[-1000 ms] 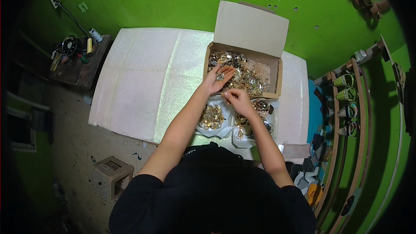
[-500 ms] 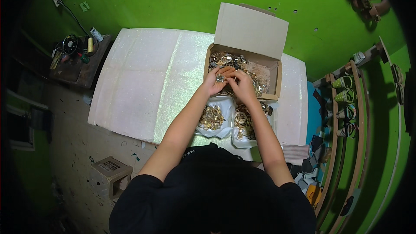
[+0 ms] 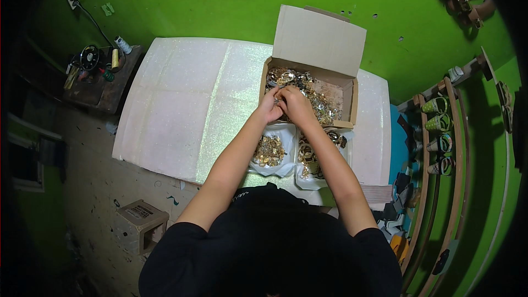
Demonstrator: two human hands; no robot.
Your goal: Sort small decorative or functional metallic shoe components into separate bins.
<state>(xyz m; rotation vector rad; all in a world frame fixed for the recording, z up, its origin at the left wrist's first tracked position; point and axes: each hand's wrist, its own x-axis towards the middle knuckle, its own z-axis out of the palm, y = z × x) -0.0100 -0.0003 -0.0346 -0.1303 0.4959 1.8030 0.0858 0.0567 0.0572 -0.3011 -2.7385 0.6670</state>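
Observation:
My left hand (image 3: pixel 269 108) is held cupped over the near left part of a cardboard box (image 3: pixel 353 104). In its palm lie small shiny metal pieces, now mostly covered. My right hand (image 3: pixel 297 104) reaches across onto the left palm, its fingers pinched; whatever sits between the fingertips is too small to make out. Inside the box is a heap of gold and silver metal ornaments (image 3: pixel 328 111), some ring-shaped. Nearer to me stands a white plastic-lined container (image 3: pixel 287 168) with small gold pieces (image 3: pixel 268 151). Beside it, partly under my right forearm, a tray holds larger gold buckle-like pieces (image 3: pixel 308 157).
A glittery white sheet (image 3: pixel 170 99) covers the table. The box's open lid (image 3: pixel 319 38) leans toward the green wall. At the left, a small dark table (image 3: pixel 93 91) carries thread spools; a stool (image 3: pixel 140 223) stands on the floor. A rack with sandals (image 3: pixel 440 121) lines the right side.
My right hand has moved left and over my left palm, covering most of the metal pieces there. The left fingers have curled in more. The box and containers stay put.

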